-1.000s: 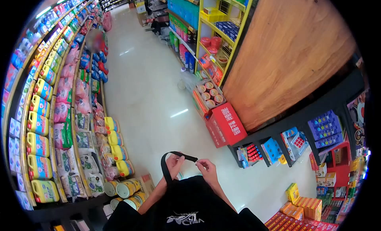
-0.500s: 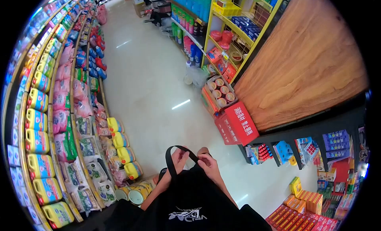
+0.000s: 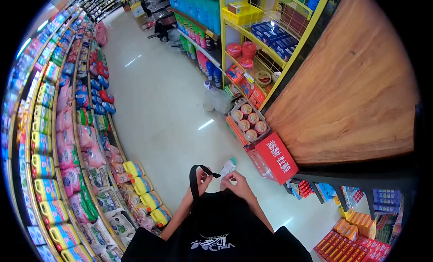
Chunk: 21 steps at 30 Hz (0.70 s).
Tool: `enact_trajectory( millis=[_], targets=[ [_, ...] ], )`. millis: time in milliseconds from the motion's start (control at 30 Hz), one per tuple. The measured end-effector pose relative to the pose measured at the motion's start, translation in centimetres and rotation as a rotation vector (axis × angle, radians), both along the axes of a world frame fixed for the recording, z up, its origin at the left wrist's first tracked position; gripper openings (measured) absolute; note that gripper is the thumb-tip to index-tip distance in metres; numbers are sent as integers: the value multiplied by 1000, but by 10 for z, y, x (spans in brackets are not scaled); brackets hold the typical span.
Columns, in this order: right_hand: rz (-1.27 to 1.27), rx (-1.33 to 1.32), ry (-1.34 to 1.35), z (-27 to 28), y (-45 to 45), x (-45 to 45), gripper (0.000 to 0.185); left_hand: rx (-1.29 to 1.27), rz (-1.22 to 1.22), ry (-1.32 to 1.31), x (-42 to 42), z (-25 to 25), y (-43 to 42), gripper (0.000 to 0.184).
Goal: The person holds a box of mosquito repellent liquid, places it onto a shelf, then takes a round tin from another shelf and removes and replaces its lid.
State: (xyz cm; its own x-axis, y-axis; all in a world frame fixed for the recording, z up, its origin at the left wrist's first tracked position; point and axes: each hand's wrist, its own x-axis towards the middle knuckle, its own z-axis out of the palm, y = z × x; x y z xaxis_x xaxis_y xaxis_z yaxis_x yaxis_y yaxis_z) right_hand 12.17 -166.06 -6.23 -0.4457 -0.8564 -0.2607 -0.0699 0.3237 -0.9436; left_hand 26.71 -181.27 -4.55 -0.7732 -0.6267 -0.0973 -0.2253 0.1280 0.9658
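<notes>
A black strap [image 3: 194,183] rises in a loop from the black garment [image 3: 212,221] with a white print on my front. My left hand [image 3: 203,182] is closed on this strap, and its short free end points right, past the fingertips. Close beside it, my right hand [image 3: 238,186] is pinched at the top edge of the black fabric. What lies between its fingertips is too small to make out. A gap separates the two hands. A foot in a white shoe [image 3: 227,167] with a green tip shows on the floor beyond them.
Shelves of yellow bottles [image 3: 43,166] and pink packs line the left. On the right are a red box [image 3: 275,156], a carton of round tubs [image 3: 248,120] and a wooden counter top [image 3: 347,91]. Stacked orange and red boxes [image 3: 345,244] stand at lower right.
The strap spanned both hands before; now its end sticks out from my left hand, apart from my right. The view has shifted forward along the aisle, and a white shoe has come into sight.
</notes>
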Motion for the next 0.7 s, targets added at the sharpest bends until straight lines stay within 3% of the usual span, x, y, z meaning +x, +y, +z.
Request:
enact_trajectory(
  millis=[233, 333, 467, 567, 700],
  targets=[
    [-207, -12, -28, -12, -34, -85, 32, -151, -10, -284, -89, -11, -84, 22],
    [-338, -31, 2, -28, -40, -115, 33, -416, -163, -344, -109, -28, -112, 25],
    [-430, -25, -38, -38, -48, -144, 32, -287, -496, -530, -137, -8, -142, 40],
    [-417, -47, -58, -54, -68, -171, 30, -334, -479, -452, -140, -45, -167, 45],
    [-394, -141, -28, -72, -112, -216, 34, -204, -473, -459, -178, -50, -206, 47]
  ],
)
